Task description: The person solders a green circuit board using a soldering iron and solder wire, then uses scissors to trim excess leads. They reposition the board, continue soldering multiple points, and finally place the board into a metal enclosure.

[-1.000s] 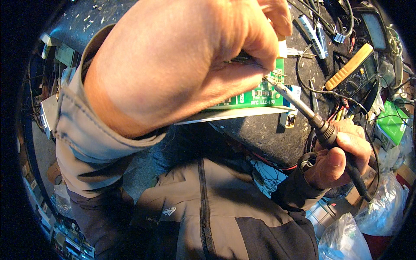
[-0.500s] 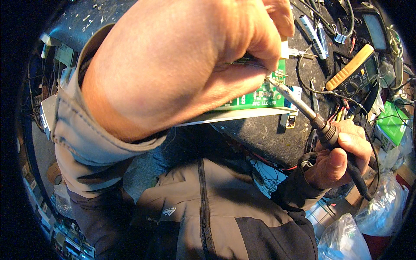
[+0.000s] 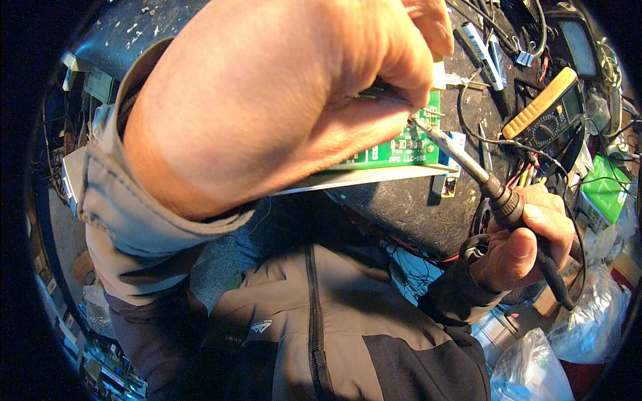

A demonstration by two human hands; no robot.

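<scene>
A green circuit board (image 3: 396, 155) with small mounted parts lies on a pale metal plate or frame (image 3: 374, 176). My left hand (image 3: 361, 60) reaches across it, covering most of the board. Its fingers are curled closed over the board's upper right part; a thin dark object shows beneath them, too hidden to name. In my right hand (image 3: 528, 234) is a soldering iron (image 3: 491, 186), gripped round its dark handle. The iron points up and to the left, with its tip at the board's right side, close by my left fingertips. Whether the tip touches a joint cannot be made out.
Right of the board lie a yellow-and-black multimeter (image 3: 550, 113), a white pen-like tube (image 3: 483, 55) and tangled black cables. A green box (image 3: 603, 190) and clear plastic bags (image 3: 592, 321) are at the far right. A small blue-and-white box (image 3: 447, 182) sits beside the board's lower right corner.
My left hand has shifted very slightly left. The iron's tip has moved a touch lower by the board; my right hand's grip is the same.
</scene>
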